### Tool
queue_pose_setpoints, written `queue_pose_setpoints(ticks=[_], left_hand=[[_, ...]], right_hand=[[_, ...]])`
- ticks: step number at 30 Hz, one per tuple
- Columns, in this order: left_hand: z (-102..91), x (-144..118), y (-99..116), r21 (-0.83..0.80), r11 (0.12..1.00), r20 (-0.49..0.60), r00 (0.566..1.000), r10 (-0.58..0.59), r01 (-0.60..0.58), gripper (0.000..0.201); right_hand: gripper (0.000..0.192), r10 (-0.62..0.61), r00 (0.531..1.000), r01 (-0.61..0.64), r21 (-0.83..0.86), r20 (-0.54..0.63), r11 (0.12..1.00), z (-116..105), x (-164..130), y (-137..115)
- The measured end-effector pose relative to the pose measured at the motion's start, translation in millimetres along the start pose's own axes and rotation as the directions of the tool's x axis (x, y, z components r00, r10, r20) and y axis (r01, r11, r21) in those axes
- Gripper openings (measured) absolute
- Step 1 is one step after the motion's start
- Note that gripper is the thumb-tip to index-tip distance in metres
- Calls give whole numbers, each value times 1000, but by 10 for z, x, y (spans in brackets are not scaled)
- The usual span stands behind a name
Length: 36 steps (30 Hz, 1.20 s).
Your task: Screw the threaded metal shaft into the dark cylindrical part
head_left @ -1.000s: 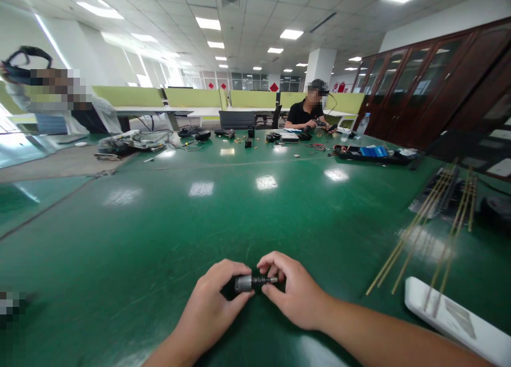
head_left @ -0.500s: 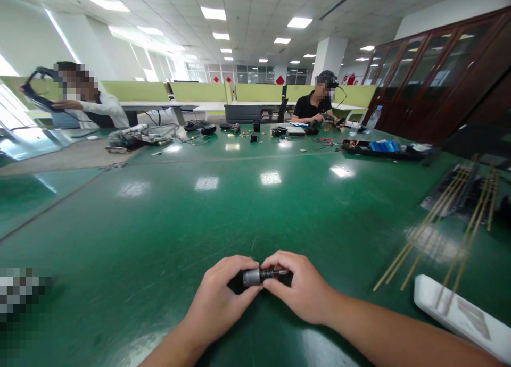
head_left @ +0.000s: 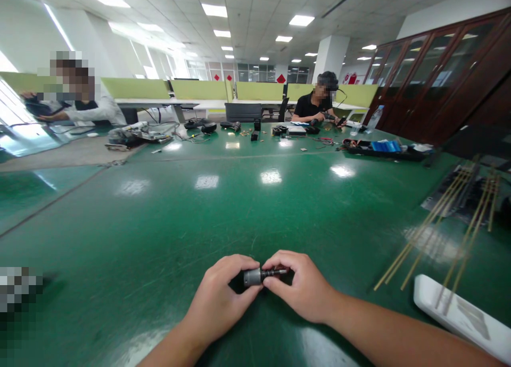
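Note:
Low over the green tabletop (head_left: 223,218), both hands meet around a small cylindrical motor-like part (head_left: 252,277). It has a silver-grey body on the left and a thin dark shaft with ring-like ridges pointing right. My left hand (head_left: 217,295) grips the grey body between thumb and fingers. The thumb and fingertips of my right hand (head_left: 305,290) close around the ridged shaft, just beside the left fingertips. The part lies roughly level. Fingers hide some of its edges, and whether it touches the table I cannot tell.
Thin brass-coloured rods (head_left: 423,223) and a white plastic tray-like piece (head_left: 459,308) lie at right. Across the table are a black tray (head_left: 383,150), a bottle (head_left: 374,118) and loose electronics (head_left: 136,135). Two people sit beyond. A pixelated object (head_left: 18,290) is at left.
My hands and the part stay almost where they were. At far left, the person has lowered the dark looped object.

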<state>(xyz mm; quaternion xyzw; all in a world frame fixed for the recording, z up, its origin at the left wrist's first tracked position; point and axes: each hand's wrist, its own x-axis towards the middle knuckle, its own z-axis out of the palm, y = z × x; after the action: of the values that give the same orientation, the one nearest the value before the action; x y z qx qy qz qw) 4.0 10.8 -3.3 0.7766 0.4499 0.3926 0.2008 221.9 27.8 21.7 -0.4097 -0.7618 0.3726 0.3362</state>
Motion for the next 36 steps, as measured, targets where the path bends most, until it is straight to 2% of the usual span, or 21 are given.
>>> queue_pose_setpoints(ticks=[13, 36], left_hand=[[-2, -6, 22, -13, 1000, 9, 1000, -20, 21, 30], [-29, 11, 49, -31, 998, 15, 998, -53, 54, 23]], right_hand=[[15, 24, 1000, -24, 2, 13, 1000, 12, -16, 3], [14, 43, 999, -44, 36, 19, 998, -7, 15, -19]])
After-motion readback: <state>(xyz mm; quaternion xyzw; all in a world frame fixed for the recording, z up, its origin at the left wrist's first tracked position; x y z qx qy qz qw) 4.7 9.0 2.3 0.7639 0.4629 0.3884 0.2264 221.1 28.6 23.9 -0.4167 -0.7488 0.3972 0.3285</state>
